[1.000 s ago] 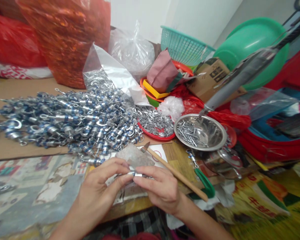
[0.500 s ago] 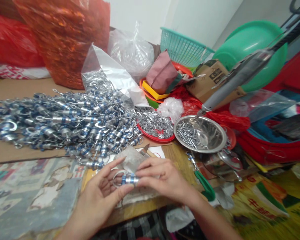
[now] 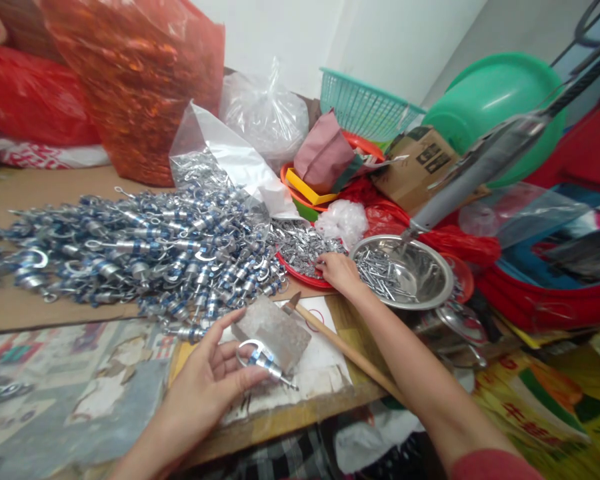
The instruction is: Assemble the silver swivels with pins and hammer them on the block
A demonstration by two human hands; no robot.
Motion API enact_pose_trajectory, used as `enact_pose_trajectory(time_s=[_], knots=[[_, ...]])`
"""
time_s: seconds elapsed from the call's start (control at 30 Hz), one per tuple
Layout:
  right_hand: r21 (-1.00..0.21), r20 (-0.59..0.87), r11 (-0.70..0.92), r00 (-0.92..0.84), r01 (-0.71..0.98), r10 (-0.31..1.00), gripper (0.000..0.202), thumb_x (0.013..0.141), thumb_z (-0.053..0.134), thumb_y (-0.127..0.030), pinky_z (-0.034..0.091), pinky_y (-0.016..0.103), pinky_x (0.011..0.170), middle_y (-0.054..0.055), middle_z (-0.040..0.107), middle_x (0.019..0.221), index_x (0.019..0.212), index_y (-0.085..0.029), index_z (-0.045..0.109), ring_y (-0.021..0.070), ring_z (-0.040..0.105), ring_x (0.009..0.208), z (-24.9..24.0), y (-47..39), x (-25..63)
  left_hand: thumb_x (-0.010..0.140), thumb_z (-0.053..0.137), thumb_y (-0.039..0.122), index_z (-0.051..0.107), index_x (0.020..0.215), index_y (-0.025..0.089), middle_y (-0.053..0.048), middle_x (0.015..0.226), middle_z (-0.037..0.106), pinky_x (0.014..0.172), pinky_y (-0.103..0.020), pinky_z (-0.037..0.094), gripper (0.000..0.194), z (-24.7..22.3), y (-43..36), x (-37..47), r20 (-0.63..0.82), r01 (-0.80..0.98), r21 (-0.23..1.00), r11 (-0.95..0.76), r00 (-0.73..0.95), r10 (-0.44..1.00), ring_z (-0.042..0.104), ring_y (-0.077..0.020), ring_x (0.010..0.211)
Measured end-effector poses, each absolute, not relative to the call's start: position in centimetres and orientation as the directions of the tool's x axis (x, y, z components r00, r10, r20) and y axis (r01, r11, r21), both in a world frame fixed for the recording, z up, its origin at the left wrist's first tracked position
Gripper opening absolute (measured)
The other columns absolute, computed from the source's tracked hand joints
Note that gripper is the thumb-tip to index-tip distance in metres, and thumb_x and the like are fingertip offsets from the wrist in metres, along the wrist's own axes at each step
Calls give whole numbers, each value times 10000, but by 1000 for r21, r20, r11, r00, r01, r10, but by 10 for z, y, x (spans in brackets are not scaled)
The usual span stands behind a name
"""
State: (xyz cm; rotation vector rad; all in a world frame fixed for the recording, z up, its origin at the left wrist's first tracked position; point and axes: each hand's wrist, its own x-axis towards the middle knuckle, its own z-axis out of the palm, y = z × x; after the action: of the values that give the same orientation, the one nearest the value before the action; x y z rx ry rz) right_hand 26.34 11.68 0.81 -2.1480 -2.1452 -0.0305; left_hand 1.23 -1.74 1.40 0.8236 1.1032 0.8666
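Observation:
My left hand (image 3: 220,370) is closed round a silver and blue metal fitting (image 3: 264,362), which has a curved hook at one end and a thin pin at the other. Just beyond it lies a grey metal block (image 3: 275,333) on white paper. My right hand (image 3: 337,270) reaches into a red tray (image 3: 303,273) of small metal pieces (image 3: 295,243). Its fingertips are pinched together among the pieces, and what they hold is too small to make out.
A large pile of similar fittings (image 3: 145,247) covers the cardboard at the left. A wooden-handled hammer (image 3: 350,350) lies beneath my right forearm. A steel bowl (image 3: 430,267) of pins stands right of the tray, under a grey metal lever (image 3: 480,170).
My right hand has left the fitting and moved forward to the red tray. The fitting stays in my left hand, now tilted, with its pin in view. The hammer handle is uncovered.

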Motion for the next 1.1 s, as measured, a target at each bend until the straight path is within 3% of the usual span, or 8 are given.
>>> enact_pose_trajectory(time_s=[0.17, 0.4, 0.53, 0.63, 0.73, 0.83, 0.97, 1.1], knots=[[-158, 180, -24, 53, 987, 982, 205, 832, 474, -227, 413, 279, 787, 71, 671, 942, 877, -196, 672, 202, 593, 905, 12, 110, 269, 528, 777, 215, 353, 1236, 228, 5, 752, 666, 658, -264, 511, 826, 11, -15, 11, -400, -196, 875, 442, 221, 889, 652, -178, 730], [-403, 189, 55, 24, 914, 982, 197, 761, 556, -137, 451, 295, 772, 86, 687, 877, 916, -146, 676, 195, 621, 841, 21, 93, 261, 534, 773, 195, 345, 1240, 219, 6, 734, 661, 634, -268, 509, 826, 7, -14, 12, -390, -217, 872, 438, 230, 892, 646, -173, 696], [-616, 94, 184, -161, 766, 983, 143, 775, 573, -200, 483, 217, 567, 12, 680, 741, 856, -161, 684, 112, 619, 594, 39, 53, 222, 535, 771, 192, 341, 1243, 220, 5, 741, 664, 639, -275, 504, 829, 7, -14, 12, -385, -222, 872, 436, 239, 891, 647, -178, 705], [-795, 13, 266, -423, 546, 906, 89, 746, 612, -136, 456, 199, 557, -8, 652, 676, 768, -158, 695, 98, 593, 595, 49, 23, 195, 550, 761, 191, 333, 1239, 218, 19, 713, 666, 630, -277, 504, 811, 9, -14, 12, -375, -239, 868, 436, 260, 890, 651, -176, 683], [-762, 37, 385, -560, 520, 828, 94, 739, 632, -118, 431, 206, 618, -15, 631, 664, 756, -173, 706, 103, 576, 652, 47, 12, 183, 547, 762, 180, 329, 1231, 201, 14, 704, 682, 617, -263, 503, 810, 10, -15, 12, -358, -252, 870, 425, 272, 893, 659, -173, 670], [-688, 70, 476, -602, 548, 795, 127, 779, 613, -204, 412, 209, 633, -14, 627, 709, 861, -227, 707, 109, 567, 688, 36, 13, 181, 535, 765, 173, 332, 1223, 184, -8, 714, 705, 622, -265, 508, 813, 12, -15, 13, -339, -276, 870, 410, 269, 901, 673, -187, 677], [-615, 111, 499, -559, 611, 821, 165, 797, 594, -263, 394, 210, 635, -7, 611, 761, 929, -275, 693, 111, 549, 712, 25, 12, 178, 531, 765, 161, 345, 1212, 175, -35, 753, 727, 625, -265, 514, 800, 13, -16, 14, -329, -300, 868, 397, 252, 910, 684, -206, 710], [-647, 126, 433, -472, 628, 872, 154, 780, 612, -281, 394, 217, 603, 2, 592, 694, 891, -236, 709, 117, 537, 672, 24, 6, 173, 525, 772, 161, 348, 1213, 176, -26, 745, 729, 627, -265, 519, 808, 14, -15, 15, -328, -305, 866, 397, 253, 910, 680, -199, 706]])
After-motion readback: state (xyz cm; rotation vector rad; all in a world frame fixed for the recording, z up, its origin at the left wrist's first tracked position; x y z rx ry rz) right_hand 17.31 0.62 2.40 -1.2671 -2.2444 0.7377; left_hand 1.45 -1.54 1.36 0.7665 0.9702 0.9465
